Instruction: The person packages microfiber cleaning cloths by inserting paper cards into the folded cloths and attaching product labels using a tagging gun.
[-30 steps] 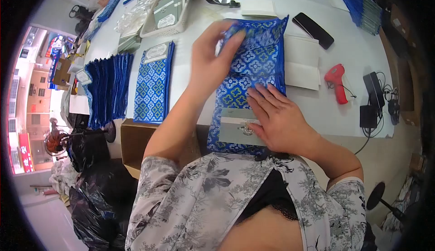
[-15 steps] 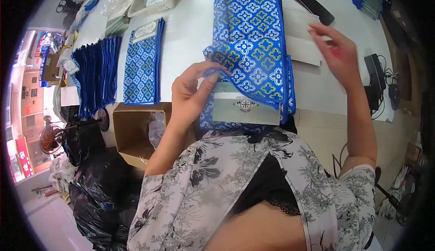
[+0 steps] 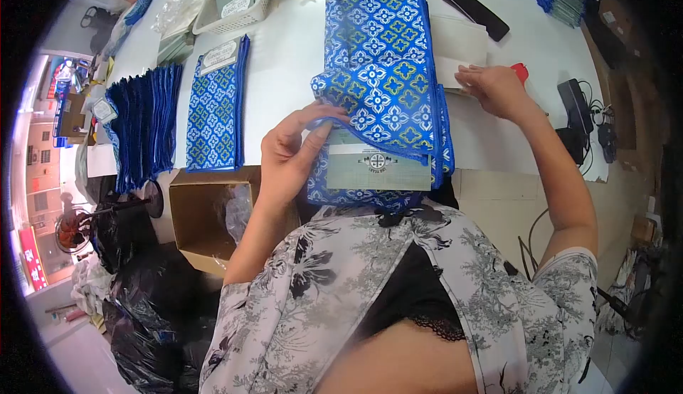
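The left hand has thumb and fingers clamped on the near left edge of a blue patterned cloth, raising that edge in a curl. The cloth lies folded on the white worktop, directly in front of the person, its near end at the worktop's edge. A grey-green card with a dark printed emblem lies on the cloth's lower layer; its far part is covered by the upper layer. The right hand is to the right of the cloth, apart from it, at the near edge of pale paper sheets. Its fingers are extended and close together; whether they grip anything cannot be told. A red object is mostly hidden behind this hand. A dark phone lies beyond the sheets, and a black adapter lies farther right. Left of the work, a labelled folded bundle lies between the cloth and a row of dark blue folded cloths. A white basket holding printed cards stands beyond the bundle.
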Tool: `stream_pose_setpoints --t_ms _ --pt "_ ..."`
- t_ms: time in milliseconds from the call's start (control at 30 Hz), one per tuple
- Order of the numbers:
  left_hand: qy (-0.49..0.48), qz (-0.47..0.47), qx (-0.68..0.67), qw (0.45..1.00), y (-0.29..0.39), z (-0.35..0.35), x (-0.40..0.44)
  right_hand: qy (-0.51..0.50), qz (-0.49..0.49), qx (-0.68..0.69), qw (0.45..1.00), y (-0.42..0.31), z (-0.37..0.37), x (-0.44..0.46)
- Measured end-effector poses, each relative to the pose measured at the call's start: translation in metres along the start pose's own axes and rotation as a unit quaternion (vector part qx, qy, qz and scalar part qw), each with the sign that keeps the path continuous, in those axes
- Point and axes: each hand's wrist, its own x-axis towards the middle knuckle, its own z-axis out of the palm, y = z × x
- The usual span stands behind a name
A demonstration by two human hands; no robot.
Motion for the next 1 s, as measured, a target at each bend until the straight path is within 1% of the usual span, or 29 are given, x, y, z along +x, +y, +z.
stream_pose_setpoints --t_ms 67,133,167,233,267,300,333,367,400,433,467,533,567,600,633,700,733,800,833,900,933,967,1000 --pt "-0.006 -0.004 0.003 1.0 0.0 0.0 0.0 -0.014 -0.006 0.02 1.0 0.01 -0.003 0.003" --pt "-0.004 -0.005 -0.009 1.0 0.001 0.001 0.0 -0.038 0.026 0.075 0.996 0.007 -0.014 0.007" --pt "-0.001 -0.008 -0.019 1.0 0.001 0.002 0.0 -0.037 0.028 0.073 0.996 0.009 -0.017 0.008" --pt "-0.001 -0.009 -0.021 1.0 -0.002 0.003 0.0 -0.042 0.063 -0.047 0.996 0.012 -0.021 0.012" --pt "0.006 -0.009 -0.021 1.0 -0.002 0.001 0.0 0.097 0.082 -0.029 0.991 0.024 -0.027 0.012" --pt "0.014 -0.008 -0.019 1.0 -0.001 0.0 0.001 0.233 0.096 -0.006 0.968 0.038 -0.033 0.011" --pt "0.017 -0.016 -0.013 1.0 0.0 -0.001 0.001 0.294 0.174 -0.056 0.938 0.038 -0.046 0.013" --pt "0.021 -0.025 -0.006 0.999 0.0 -0.003 0.001 0.352 0.249 -0.103 0.896 0.035 -0.059 0.015" --pt "0.033 -0.042 -0.019 0.998 0.0 -0.004 0.001 0.455 0.225 -0.053 0.86 0.015 -0.079 0.021" --pt "0.043 -0.042 -0.016 0.998 -0.001 -0.007 0.001 0.551 0.199 0.0 0.811 -0.014 -0.094 0.027" --pt "0.047 -0.056 -0.015 0.997 -0.002 -0.008 0.002 0.551 0.193 0.005 0.812 -0.037 -0.098 0.027" --pt "0.054 -0.069 -0.023 0.996 -0.005 -0.007 0.004 0.516 0.012 -0.074 0.853 -0.081 -0.103 0.025" --pt "0.053 -0.067 -0.023 0.996 -0.006 -0.008 0.004 0.48 -0.1 -0.091 0.867 -0.107 -0.105 0.035" --pt "0.048 -0.057 -0.012 0.997 -0.007 -0.008 0.004 0.414 -0.138 -0.13 0.891 -0.119 -0.1 0.036" --pt "0.044 -0.047 -0.002 0.998 -0.007 -0.007 0.005 0.414 -0.137 -0.132 0.89 -0.122 -0.091 0.038" --pt "0.04 -0.043 -0.016 0.998 -0.004 -0.003 0.004 0.232 -0.202 -0.083 0.948 -0.121 -0.079 0.048" --pt "0.039 -0.043 -0.028 0.998 -0.003 -0.003 0.002 0.233 -0.209 -0.083 0.946 -0.113 -0.08 0.051" --pt "0.043 -0.046 -0.02 0.998 -0.004 -0.005 0.0 0.243 -0.151 0.054 0.957 -0.092 -0.081 0.057" --pt "0.038 -0.05 -0.013 0.998 -0.006 -0.006 -0.001 0.242 -0.155 0.056 0.956 -0.094 -0.088 0.068" --pt "0.038 -0.041 -0.023 0.998 -0.012 -0.007 -0.001 0.236 -0.131 0.049 0.962 -0.095 -0.107 0.089" --pt "0.037 -0.04 -0.022 0.998 -0.011 -0.007 -0.001 0.213 -0.149 0.04 0.965 -0.085 -0.102 0.104" --pt "0.037 -0.038 -0.02 0.998 -0.01 -0.007 0.0 0.216 -0.15 0.038 0.964 -0.082 -0.096 0.112" --pt "0.038 -0.034 -0.019 0.998 -0.008 -0.007 0.0 0.171 -0.122 0.04 0.977 -0.082 -0.093 0.119"
